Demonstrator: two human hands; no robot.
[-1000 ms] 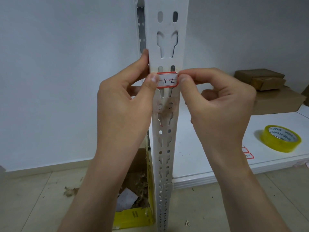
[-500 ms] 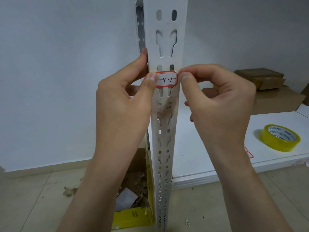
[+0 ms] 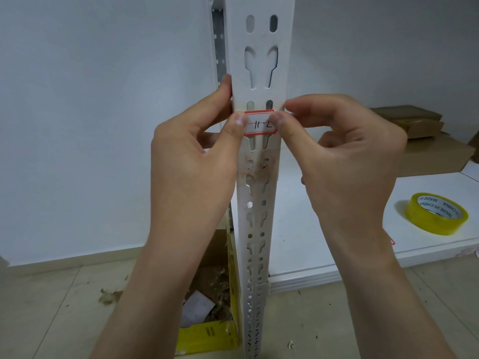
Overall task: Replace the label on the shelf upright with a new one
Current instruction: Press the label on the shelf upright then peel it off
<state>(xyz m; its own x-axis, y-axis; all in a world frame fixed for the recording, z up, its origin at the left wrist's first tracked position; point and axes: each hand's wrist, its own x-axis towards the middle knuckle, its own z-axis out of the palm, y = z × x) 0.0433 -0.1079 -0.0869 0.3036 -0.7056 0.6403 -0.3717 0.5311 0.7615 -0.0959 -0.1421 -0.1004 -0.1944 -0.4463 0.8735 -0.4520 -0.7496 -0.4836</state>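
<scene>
Pinches the left end of a white paper label with a red edge with the left hand, thumb on the front, pointer finger behind. Pinches the right end with the right hand, fingers bent. Holds the label flat across a tall white metal shelf upright, just above a brown dirty patch. Down low beside it, a yellow box of scraps on the floor. Farther right, a yellow tape roll flat on a white shelf board. Behind that, brown cardboard boxes.

Both ends of the label lie hidden under the fingers.
</scene>
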